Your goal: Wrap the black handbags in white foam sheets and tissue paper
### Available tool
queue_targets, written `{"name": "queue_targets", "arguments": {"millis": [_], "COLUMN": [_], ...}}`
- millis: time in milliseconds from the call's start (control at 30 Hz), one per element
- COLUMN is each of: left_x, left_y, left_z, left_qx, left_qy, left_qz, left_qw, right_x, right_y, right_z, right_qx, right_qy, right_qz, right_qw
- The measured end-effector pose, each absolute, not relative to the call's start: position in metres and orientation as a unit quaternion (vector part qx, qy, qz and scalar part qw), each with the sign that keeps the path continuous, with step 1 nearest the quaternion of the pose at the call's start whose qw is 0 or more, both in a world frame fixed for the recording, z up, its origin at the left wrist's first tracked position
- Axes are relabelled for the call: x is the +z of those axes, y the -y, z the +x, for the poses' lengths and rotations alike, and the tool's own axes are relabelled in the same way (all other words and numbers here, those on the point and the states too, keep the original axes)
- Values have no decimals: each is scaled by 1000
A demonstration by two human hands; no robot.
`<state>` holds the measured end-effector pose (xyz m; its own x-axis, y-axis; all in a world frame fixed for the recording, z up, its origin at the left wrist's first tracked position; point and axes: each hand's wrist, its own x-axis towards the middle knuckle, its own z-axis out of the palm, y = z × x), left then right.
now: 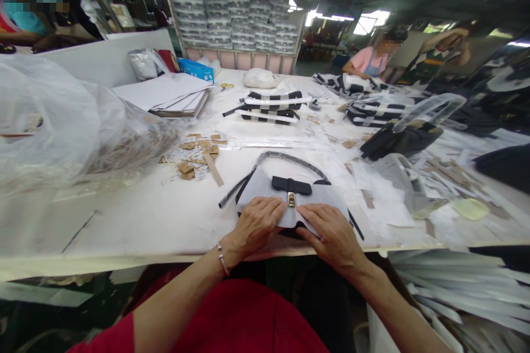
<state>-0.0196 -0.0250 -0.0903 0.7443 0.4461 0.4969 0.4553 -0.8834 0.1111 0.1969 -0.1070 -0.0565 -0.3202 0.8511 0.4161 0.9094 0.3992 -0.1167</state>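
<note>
From the head camera's side, I see a big, cloudy clear-plastic bag (pixel 83 116) slumped on the white worktable (pixel 136 220), thin tangled pieces inside it. Behind, a metal-framed rack with pinkish lower panels (pixel 248 60) holds stacked grey plastic-wrapped packets (pixel 232 21).

The black handbag with a gold clasp (pixel 291 185) lies at the table's near edge, under a thin white sheet (pixel 327 197). Both forearms reach forward; the left hand (pixel 260 222) rests flat, fingers extended, left of the clasp. The right hand (pixel 329 227) presses opposite, thumb lower; whether it pinches the sheet, I cannot tell.
</note>
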Motion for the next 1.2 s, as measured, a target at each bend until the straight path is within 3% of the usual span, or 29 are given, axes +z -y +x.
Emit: {"name": "queue_targets", "arguments": {"millis": [133,333,633,967,1200], "left_x": [-89,-89,-54,-98,-90], "left_y": [27,33,20,14,16], "left_z": [-18,-15,-6,-35,-29], "left_qx": [-258,-224,-123,-246,-210], "left_qy": [253,270,247,195,257], "left_qz": [-932,-937,-960,-945,-942], "left_qw": [6,6,39,88,47], "right_x": [-57,-45,-71,-69,-64], "right_y": [108,102,105,104,106], "right_z": [196,188,195,193,177], "right_qx": [-58,-65,-142,-128,-132], "right_qy": [806,799,822,816,786], "right_qz": [-552,-590,-498,-505,-572], "right_qw": [204,99,239,249,196]}}
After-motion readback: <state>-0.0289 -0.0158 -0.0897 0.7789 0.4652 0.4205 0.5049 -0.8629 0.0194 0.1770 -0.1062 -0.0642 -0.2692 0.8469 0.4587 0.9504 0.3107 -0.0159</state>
